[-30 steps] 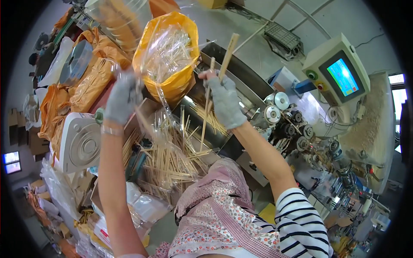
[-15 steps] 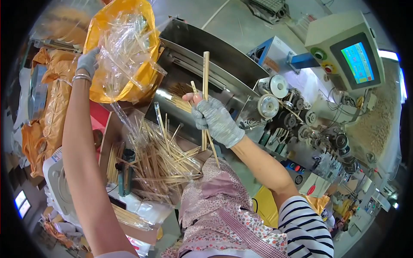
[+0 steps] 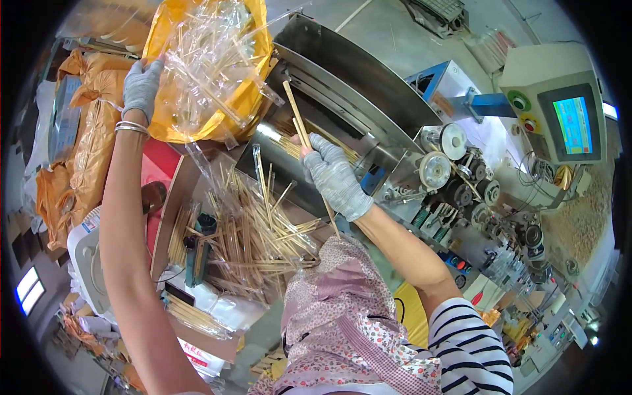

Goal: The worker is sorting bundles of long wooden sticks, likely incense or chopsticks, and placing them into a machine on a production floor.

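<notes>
My right hand (image 3: 334, 176), in a grey glove with bare fingertips, is closed round a few pale chopsticks (image 3: 297, 113). They slant up past the fingers, and one thin end shows below the hand. Under it lies a steel trough (image 3: 359, 69) with loose chopsticks inside. At the upper left my gloved left hand (image 3: 141, 87) pinches the left rim of a yellow bag (image 3: 157, 39), thumb on the inner side. Crumpled clear wrappers (image 3: 214, 62) and some sticks fill the bag. A heap of chopsticks (image 3: 257, 230), some in clear sleeves, lies below the bag.
Rollers and wheels of a machine (image 3: 454, 164) stand to the right, beneath a control box with a lit screen (image 3: 573, 125). A green tool (image 3: 197, 257) sits at the heap's left side. Tied orange sacks (image 3: 92, 138) stand at far left.
The long sticks that stood upright in my right hand are gone from it, and more sticks lie in the trough. Fewer stay in the hand. The whole view has shifted slightly.
</notes>
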A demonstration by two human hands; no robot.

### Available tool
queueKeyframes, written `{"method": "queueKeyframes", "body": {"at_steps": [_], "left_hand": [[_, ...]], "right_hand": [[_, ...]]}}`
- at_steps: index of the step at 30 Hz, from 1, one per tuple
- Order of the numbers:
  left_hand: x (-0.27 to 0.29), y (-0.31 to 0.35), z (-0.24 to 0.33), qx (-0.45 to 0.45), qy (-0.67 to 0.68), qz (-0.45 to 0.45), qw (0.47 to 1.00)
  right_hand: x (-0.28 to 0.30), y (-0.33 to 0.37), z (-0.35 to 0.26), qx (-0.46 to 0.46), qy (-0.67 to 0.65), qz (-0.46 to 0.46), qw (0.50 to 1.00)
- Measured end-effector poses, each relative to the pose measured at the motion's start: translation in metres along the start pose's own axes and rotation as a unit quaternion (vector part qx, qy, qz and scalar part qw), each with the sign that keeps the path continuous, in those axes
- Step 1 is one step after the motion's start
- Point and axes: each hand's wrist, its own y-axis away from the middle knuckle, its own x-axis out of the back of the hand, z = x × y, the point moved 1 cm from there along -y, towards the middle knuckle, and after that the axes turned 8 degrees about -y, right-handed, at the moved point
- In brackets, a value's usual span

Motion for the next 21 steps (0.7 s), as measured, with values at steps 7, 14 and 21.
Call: {"method": "queueKeyframes", "body": {"at_steps": [7,14,21], "left_hand": [[0.047,0.048,0.009,-0.051,0.111,0.003,0.992],[0.116,0.207,-0.001,-0.089,0.093,0.212,0.969],[0.073,0.405,-0.178,0.202,0.081,0.144,0.965]], "right_hand": [[-0.012,0.003,0.014,-0.059,-0.058,-0.015,0.996],[0.025,-0.059,0.095,0.013,-0.03,0.001,0.999],[0.173,-0.182,0.206,-0.018,0.147,0.032,0.988]]}}
